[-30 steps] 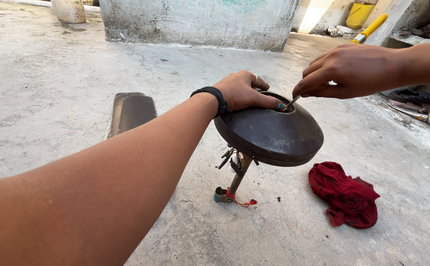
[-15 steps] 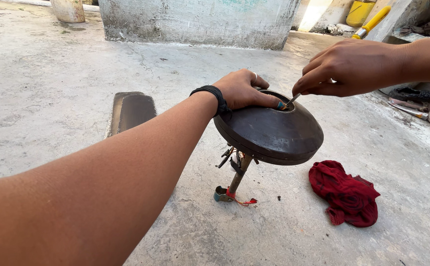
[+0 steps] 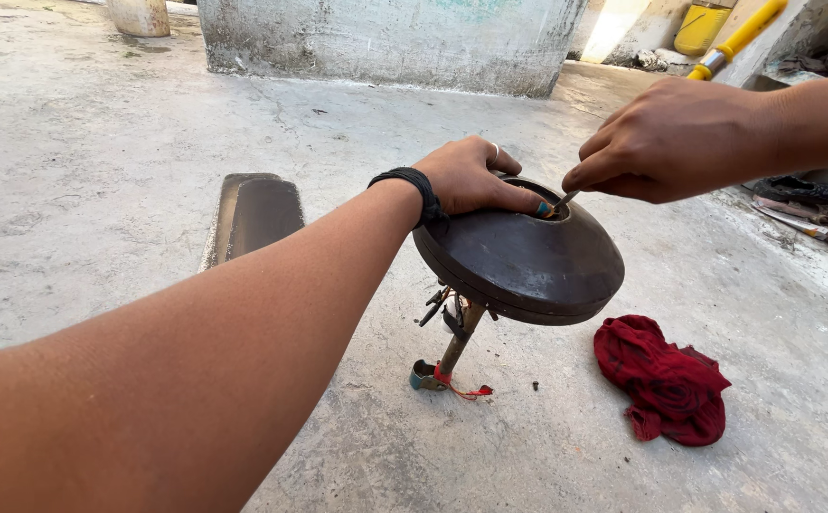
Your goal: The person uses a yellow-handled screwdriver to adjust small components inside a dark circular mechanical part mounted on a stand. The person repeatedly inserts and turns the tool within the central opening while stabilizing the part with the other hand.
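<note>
One dark, round, dome-shaped fan motor housing [image 3: 518,261] stands tilted on its single thin rod [image 3: 459,337], the rod's long axis running down and left to the concrete floor [image 3: 101,190]. One flat dark fan blade [image 3: 253,214] lies well to its left and one crumpled red rag [image 3: 666,380] near its right. The left hand [image 3: 471,176] grips the housing's top rim, while the right hand [image 3: 670,142] pinches one small metal tool [image 3: 562,201] poking into the top opening.

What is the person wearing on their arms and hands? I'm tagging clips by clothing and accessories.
Both forearms are bare, with no sleeves or gloves in view. The left hand has a black band around the wrist and a thin pale ring on one finger. The right hand shows nothing worn.
</note>
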